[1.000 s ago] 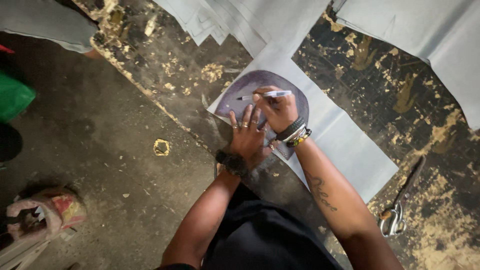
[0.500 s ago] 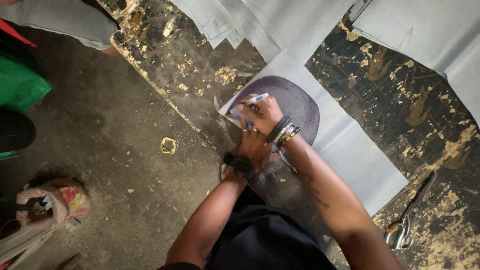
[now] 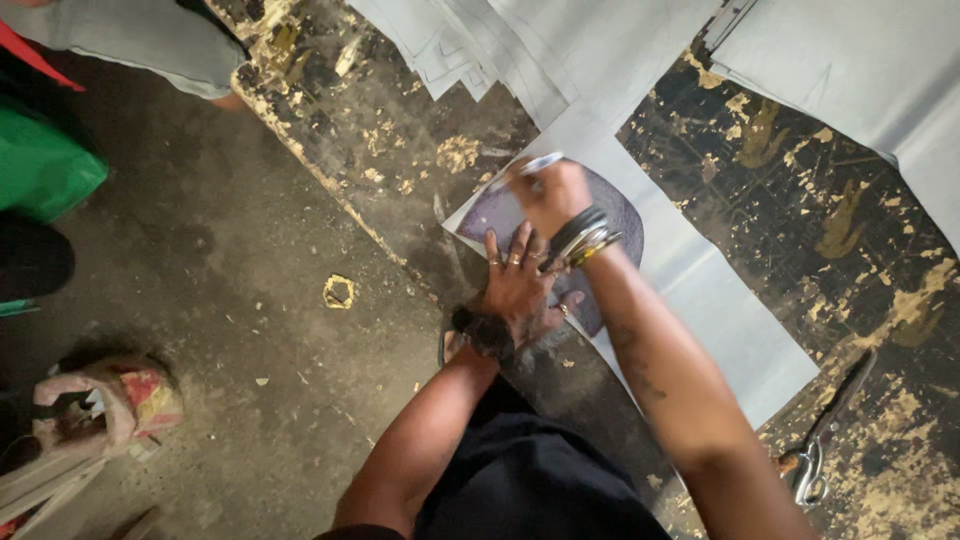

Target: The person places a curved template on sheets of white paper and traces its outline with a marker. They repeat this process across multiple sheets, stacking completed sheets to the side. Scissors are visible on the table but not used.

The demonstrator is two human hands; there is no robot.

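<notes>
A dark purple rounded template [image 3: 625,215] lies on a long grey sheet [image 3: 720,320] on a worn black worktable [image 3: 800,190]. My left hand [image 3: 520,285], with rings and a dark wristband, presses flat on the template's near edge. My right hand [image 3: 550,195], wearing several bracelets, grips a white marker [image 3: 535,165] with its tip at the template's far left edge.
More grey sheets [image 3: 850,60] lie spread across the far side of the table. Scissors [image 3: 815,465] rest at the table's right near edge. On the concrete floor are a yellow scrap [image 3: 338,291], a green bag [image 3: 45,165] and a foot in a sandal [image 3: 110,400].
My right hand has slid the marker leftward around the template's edge. My left hand stays pressed on the template. The view has shifted slightly.
</notes>
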